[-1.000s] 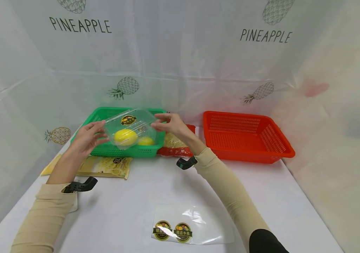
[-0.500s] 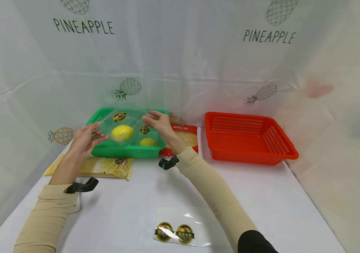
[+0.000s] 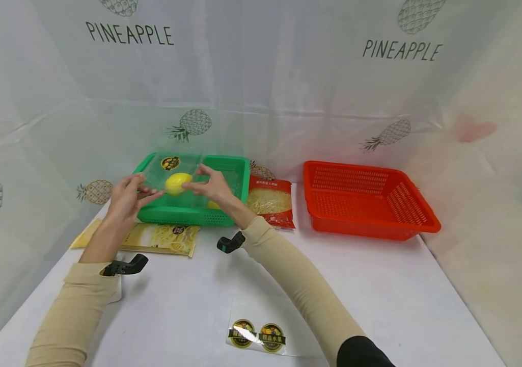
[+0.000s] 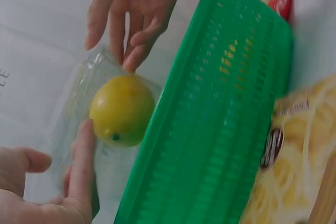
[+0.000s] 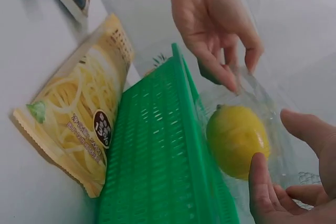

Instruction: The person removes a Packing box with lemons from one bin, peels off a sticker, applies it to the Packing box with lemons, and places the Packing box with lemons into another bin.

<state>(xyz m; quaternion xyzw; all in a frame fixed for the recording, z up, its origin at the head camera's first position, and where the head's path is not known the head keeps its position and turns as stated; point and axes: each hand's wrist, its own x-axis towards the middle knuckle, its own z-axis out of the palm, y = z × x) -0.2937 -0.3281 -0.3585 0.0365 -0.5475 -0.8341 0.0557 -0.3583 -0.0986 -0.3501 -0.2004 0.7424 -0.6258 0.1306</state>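
Both hands hold a clear plastic package with a round label and a yellow lemon inside. It is tilted above the green basket. My left hand grips its left end, thumb and fingers on opposite sides. At the other end my right hand pinches the edge, partly in front of the lemon. The wrist views show the lemon through the clear wall, close to the basket's rim. Another yellow fruit lies in the basket, mostly hidden behind my right hand.
A red basket stands at the right. Behind my right forearm lies a red bag of pale food. A yellow noodle packet lies before the green basket. A clear sheet with two round labels lies near the front.
My right hand has moved left, nearer my left hand. The package has turned and appears narrower. The head view has shifted slightly, and more of the red bag shows.
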